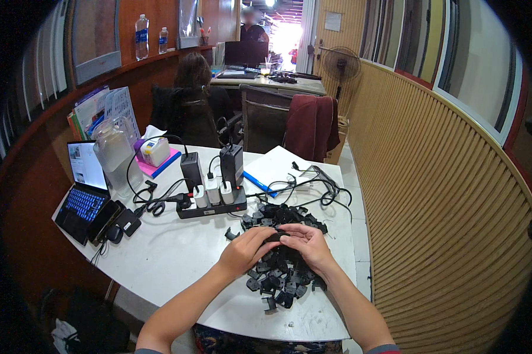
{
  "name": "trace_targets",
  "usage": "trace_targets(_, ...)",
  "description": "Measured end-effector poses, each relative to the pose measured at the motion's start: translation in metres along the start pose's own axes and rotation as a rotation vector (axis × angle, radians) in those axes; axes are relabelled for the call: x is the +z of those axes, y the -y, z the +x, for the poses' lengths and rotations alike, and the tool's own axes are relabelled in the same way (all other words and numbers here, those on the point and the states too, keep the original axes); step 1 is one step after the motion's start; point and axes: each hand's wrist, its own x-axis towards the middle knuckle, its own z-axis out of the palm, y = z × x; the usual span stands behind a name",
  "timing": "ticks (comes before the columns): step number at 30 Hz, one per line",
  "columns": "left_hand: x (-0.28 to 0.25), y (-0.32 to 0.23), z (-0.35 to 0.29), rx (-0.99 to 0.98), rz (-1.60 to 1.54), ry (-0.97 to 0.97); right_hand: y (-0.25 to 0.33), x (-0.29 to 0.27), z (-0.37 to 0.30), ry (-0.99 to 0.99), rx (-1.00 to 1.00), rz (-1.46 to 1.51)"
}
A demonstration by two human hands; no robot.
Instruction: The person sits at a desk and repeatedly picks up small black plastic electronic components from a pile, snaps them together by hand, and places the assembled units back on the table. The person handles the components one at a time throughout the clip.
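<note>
Both my hands meet over a heap of small black plastic parts (285,274) on the white table (177,265). Between my fingertips is one small black plastic part (274,236), mostly hidden by the fingers. My left hand (246,251) grips it from the left, fingers bent and pressed together. From the right, my right hand (308,245) closes on the same part with thumb and fingers. More of the black parts lie beyond my hands, and a few loose ones lie at the heap's edges.
Beyond the heap stands a black power strip (213,209) with several chargers plugged in. Cables (322,186) tangle at the right, near a blue marker (259,184). A laptop (86,192) and a clear jug (117,156) stand at the left. A person sits beyond the table.
</note>
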Motion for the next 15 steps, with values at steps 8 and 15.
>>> trace_targets(8, 0.0, 0.001, 0.001, 0.014, -0.127, 0.001, 0.012, -0.009, 0.0, 0.011, 0.122, -0.06)
trace_targets(15, 0.0, 0.002, -0.002, 0.073, -0.121, 0.036, 0.022, -0.012, -0.002, 0.017, 0.132, -0.243)
